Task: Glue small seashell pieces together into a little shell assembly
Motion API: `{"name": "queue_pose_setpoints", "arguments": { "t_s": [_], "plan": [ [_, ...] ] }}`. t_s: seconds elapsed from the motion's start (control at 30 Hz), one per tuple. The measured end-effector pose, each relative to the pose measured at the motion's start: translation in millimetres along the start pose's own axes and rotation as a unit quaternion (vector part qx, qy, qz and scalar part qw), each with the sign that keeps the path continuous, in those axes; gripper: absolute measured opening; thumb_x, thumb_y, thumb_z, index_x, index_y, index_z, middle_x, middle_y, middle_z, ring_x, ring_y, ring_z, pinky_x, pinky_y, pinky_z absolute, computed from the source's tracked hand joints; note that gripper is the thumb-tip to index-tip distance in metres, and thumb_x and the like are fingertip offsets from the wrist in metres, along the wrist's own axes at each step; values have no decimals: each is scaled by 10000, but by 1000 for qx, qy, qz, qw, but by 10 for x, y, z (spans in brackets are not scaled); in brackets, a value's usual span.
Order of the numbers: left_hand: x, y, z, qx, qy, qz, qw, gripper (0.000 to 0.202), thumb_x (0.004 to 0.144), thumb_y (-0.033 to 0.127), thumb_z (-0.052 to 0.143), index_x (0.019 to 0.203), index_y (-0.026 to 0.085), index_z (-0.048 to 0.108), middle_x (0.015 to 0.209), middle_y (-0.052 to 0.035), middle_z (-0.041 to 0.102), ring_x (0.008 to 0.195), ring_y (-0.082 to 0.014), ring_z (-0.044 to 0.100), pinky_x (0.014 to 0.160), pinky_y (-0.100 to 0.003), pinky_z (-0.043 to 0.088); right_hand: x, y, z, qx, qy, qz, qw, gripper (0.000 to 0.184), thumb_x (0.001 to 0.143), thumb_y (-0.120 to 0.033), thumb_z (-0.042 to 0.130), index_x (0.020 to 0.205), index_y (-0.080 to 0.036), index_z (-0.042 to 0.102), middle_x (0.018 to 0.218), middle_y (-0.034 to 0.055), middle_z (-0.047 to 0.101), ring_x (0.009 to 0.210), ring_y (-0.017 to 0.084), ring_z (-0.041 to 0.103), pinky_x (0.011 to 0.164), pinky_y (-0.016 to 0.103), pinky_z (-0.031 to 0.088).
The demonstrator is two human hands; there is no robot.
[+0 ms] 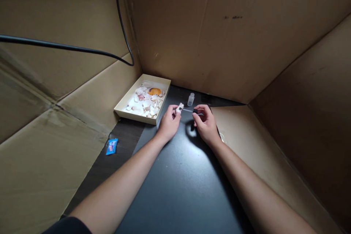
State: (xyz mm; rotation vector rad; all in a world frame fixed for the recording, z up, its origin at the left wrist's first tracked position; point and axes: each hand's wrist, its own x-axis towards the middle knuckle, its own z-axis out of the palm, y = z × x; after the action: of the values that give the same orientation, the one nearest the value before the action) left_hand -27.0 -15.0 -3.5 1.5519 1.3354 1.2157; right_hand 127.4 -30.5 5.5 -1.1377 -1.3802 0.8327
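Between the fingertips of my left hand [169,122] is a small whitish-pink seashell [180,108], raised above the dark mat. My right hand [205,121] pinches the black top of a dropper [188,110]. Its thin clear stem points left, with the tip at or very close to the shell; whether they touch I cannot tell. Just beyond both hands stands a small clear bottle [191,99], upright and uncapped. To the left of my left hand, a shallow cream box [137,117] holds several shells, one of them orange [155,91].
Cardboard walls [192,36] enclose the work surface. A blue wrapped packet [111,146] lies at the left. A black cable [82,49] hangs across the upper left. On the right lies a flat cardboard sheet [246,139], with a clear round object [222,138] partly hidden by my right wrist.
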Motion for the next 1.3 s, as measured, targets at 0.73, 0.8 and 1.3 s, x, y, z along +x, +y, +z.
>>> {"name": "queue_pose_setpoints", "arguments": {
  "t_s": [0.73,0.8,1.3],
  "plan": [
    [4,-22,1,0,-8,-3,1000,177,895,223,470,1063,194,520,781,-1,604,759,-127,584,733,-254,429,2,-13,5,-32,66,-13,997,176,812,-293,587,952,-216,512,788,-28,454,531,77,446,487,226,365],
    [4,-9,-1,1,-8,-5,1000,176,897,230,471,1061,195,524,783,-2,609,763,-129,587,741,-257,431,-3,-16,9,-17,38,-15,999,190,814,-300,585,969,-221,508,817,-25,464,516,71,448,476,226,363],
    [4,21,-3,5,-24,-7,1000,185,911,273,454,1061,184,514,739,7,582,716,-126,557,701,-253,412,-8,-15,12,-22,49,-9,999,185,808,-289,589,951,-220,493,789,-34,444,526,73,454,476,221,358]
  ]
}}
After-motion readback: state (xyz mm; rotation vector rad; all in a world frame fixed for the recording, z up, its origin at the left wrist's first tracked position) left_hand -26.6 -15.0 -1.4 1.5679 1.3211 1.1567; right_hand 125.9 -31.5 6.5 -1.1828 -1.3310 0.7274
